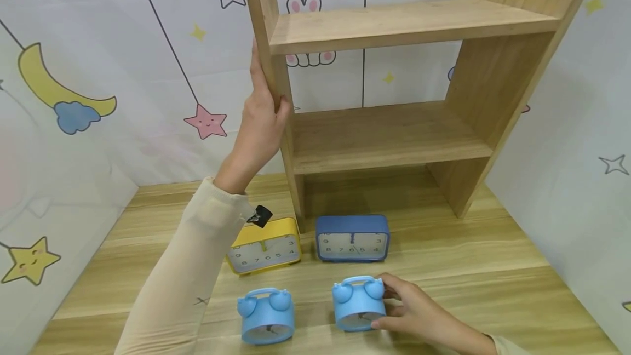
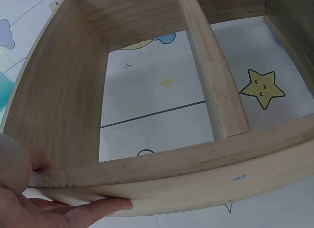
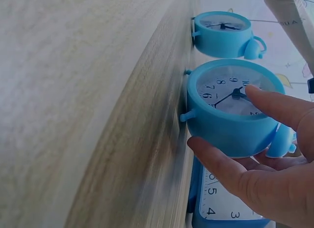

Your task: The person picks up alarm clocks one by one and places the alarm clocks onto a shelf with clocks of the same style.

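Observation:
My left hand [image 1: 263,116] grips the left side panel of a wooden shelf [image 1: 394,130], thumb on one face and fingers along the outside. In the left wrist view the fingers lie flat along the panel [image 2: 186,188]. With my right hand [image 1: 411,311] I hold a light blue twin-bell alarm clock [image 1: 359,305] by its side. The right wrist view has the thumb over the dial of this round clock [image 3: 230,115] and the other fingers around its body. A matching light blue alarm clock [image 1: 267,319] stands to its left on the table.
At the foot of the shelf's left panel sits a yellow rectangular clock [image 1: 268,251], partly behind my left sleeve. A blue rectangular clock [image 1: 352,240] stands before the shelf's lower opening. Printed cloth walls [image 1: 148,70] enclose the wood-grain table [image 1: 517,284].

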A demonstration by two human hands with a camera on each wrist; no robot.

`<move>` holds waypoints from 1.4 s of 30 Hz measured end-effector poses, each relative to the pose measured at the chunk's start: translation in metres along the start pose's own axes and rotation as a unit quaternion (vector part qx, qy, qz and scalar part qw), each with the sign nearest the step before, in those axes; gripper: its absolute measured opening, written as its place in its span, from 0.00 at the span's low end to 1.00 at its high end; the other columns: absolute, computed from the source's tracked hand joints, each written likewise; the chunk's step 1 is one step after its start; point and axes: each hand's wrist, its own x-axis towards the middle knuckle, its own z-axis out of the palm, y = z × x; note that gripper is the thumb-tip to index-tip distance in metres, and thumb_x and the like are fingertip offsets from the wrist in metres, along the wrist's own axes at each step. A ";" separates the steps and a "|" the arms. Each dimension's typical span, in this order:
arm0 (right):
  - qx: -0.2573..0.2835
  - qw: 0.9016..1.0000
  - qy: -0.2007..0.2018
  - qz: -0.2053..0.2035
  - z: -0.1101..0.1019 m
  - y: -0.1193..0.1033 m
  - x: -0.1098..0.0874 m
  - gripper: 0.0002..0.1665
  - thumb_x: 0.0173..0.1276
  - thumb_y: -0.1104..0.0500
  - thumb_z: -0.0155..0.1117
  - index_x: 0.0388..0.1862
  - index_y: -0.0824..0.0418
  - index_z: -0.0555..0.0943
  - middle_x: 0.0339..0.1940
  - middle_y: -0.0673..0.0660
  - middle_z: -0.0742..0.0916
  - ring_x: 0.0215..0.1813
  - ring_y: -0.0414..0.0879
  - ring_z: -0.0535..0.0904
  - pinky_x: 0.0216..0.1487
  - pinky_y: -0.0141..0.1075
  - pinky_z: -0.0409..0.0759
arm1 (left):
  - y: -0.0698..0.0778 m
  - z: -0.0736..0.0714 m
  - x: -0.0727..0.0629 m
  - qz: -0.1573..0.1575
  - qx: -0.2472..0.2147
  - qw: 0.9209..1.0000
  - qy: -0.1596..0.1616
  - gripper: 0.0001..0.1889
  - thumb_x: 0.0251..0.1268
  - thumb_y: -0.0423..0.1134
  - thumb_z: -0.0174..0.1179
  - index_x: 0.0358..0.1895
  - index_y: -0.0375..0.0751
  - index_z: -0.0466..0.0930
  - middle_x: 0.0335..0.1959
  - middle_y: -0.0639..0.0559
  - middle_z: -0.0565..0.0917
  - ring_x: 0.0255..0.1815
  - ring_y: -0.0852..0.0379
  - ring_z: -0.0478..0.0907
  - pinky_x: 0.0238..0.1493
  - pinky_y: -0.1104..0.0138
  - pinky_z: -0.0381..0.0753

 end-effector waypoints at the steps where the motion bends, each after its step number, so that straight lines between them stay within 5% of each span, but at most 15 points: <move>1: 0.005 1.000 0.000 0.002 0.000 0.000 0.000 0.31 0.60 0.63 0.75 0.59 0.71 0.73 0.59 0.72 0.77 0.58 0.72 0.74 0.51 0.41 0.82 | 0.000 0.000 0.000 0.000 0.000 1.000 0.000 0.45 0.72 0.28 0.43 0.80 0.57 0.25 0.70 0.36 0.67 0.62 0.44 0.74 0.61 0.56 0.74; 12: 0.063 0.998 0.012 0.027 0.003 0.000 0.002 0.29 0.57 0.66 0.77 0.55 0.72 0.76 0.56 0.66 0.79 0.58 0.63 0.75 0.51 0.41 0.82 | -0.001 0.000 -0.003 0.003 0.003 1.000 -0.001 0.46 0.71 0.27 0.45 0.80 0.55 0.25 0.66 0.33 0.71 0.59 0.43 0.76 0.58 0.55 0.76; 21: 0.054 0.998 0.018 0.011 0.003 0.001 0.003 0.23 0.58 0.67 0.75 0.51 0.71 0.78 0.54 0.67 0.80 0.53 0.42 0.79 0.49 0.39 0.82 | -0.002 -0.001 -0.003 0.007 0.003 1.000 -0.002 0.46 0.70 0.27 0.46 0.80 0.53 0.26 0.63 0.32 0.73 0.56 0.43 0.77 0.57 0.55 0.76; 42: 0.052 0.998 0.035 0.007 0.001 0.006 0.000 0.24 0.56 0.67 0.77 0.50 0.73 0.79 0.52 0.68 0.81 0.52 0.41 0.80 0.50 0.40 0.82 | -0.004 -0.002 -0.001 0.015 0.003 1.000 -0.014 0.46 0.70 0.27 0.47 0.80 0.52 0.25 0.63 0.32 0.71 0.57 0.42 0.76 0.58 0.54 0.76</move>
